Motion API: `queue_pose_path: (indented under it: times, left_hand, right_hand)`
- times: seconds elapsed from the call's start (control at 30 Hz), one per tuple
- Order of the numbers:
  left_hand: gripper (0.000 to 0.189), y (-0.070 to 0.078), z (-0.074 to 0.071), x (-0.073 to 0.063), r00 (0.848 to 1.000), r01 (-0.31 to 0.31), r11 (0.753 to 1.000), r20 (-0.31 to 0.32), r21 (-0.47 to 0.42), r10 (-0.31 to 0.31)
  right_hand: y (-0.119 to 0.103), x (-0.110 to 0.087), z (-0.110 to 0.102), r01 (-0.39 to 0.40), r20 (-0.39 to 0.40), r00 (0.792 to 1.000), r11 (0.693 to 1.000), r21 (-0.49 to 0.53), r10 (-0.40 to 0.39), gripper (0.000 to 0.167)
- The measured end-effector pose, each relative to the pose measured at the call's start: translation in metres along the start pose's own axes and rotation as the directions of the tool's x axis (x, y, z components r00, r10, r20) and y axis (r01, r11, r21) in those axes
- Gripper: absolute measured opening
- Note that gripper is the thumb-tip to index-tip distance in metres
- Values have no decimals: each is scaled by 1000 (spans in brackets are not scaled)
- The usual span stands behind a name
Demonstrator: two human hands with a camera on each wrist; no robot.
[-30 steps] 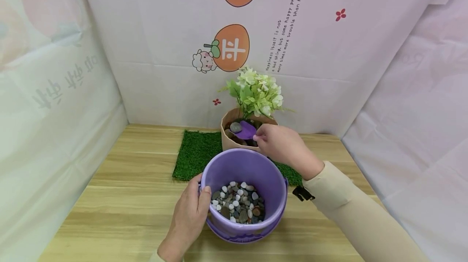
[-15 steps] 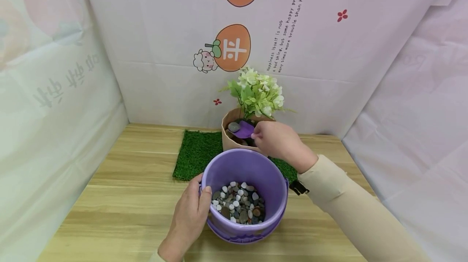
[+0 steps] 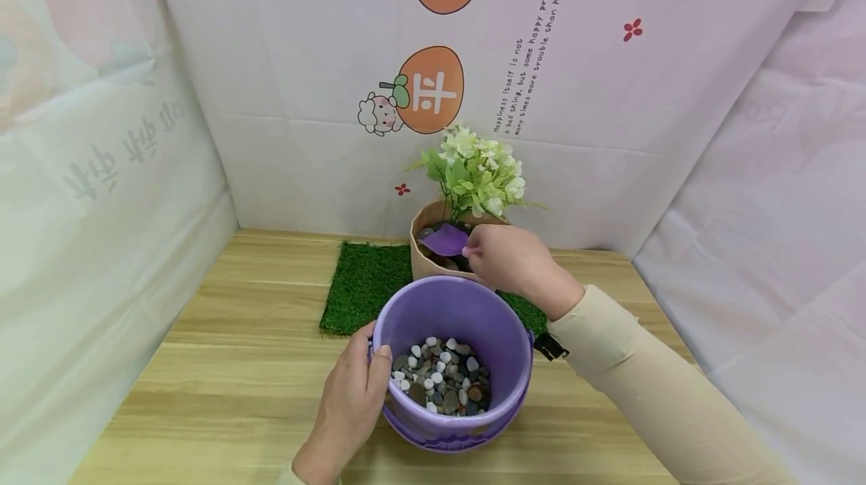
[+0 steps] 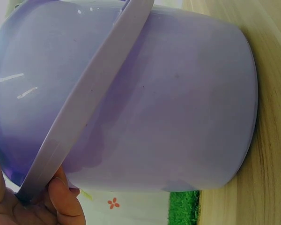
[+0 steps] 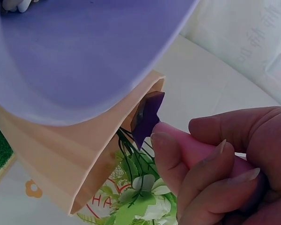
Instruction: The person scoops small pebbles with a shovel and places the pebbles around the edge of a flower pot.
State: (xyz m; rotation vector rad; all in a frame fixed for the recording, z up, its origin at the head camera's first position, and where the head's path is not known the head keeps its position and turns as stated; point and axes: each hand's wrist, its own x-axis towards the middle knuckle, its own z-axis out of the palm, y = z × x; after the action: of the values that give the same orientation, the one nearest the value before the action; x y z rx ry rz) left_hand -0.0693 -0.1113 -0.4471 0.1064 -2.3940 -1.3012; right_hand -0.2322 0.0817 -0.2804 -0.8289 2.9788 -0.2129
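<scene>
My right hand [image 3: 510,263] grips a toy shovel [image 3: 446,240] by its pink handle [image 5: 185,143]. The purple blade tilts down inside the peach flowerpot [image 3: 422,265], over darker stones. No stone shows on top of the blade in the head view. White and green flowers [image 3: 480,169] stand in the pot. In front of it sits a purple bucket [image 3: 446,304], with white, grey and brown pebbles [image 3: 443,376] in the bottom. My left hand [image 3: 352,387] holds the bucket's left rim, with fingers curled at the handle's end [image 4: 37,180] in the left wrist view.
The pot stands on a green turf mat [image 3: 365,282] at the back of the wooden table [image 3: 243,350]. Printed white cloth [image 3: 291,94] hangs behind and along both sides. The bucket handle hangs down at its front.
A grey stone at the tip of the shovel blade has slid off leftward into the pot. The blade has tipped lower and moved slightly left. My left hand and the bucket stay put.
</scene>
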Motion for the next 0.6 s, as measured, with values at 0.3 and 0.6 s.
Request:
queue_pose_path:
  times: [0.3,0.6]
  left_hand:
    - [44,1,0,0,1000,3,1000,8,-9,-3]
    - [45,1,0,0,1000,6,1000,4,-2,-6]
  right_hand:
    - [2,-2,0,-3,-11,1000,1000,-2,2,32]
    - [3,-3,1,-1,-13,1000,1000,1,1,31]
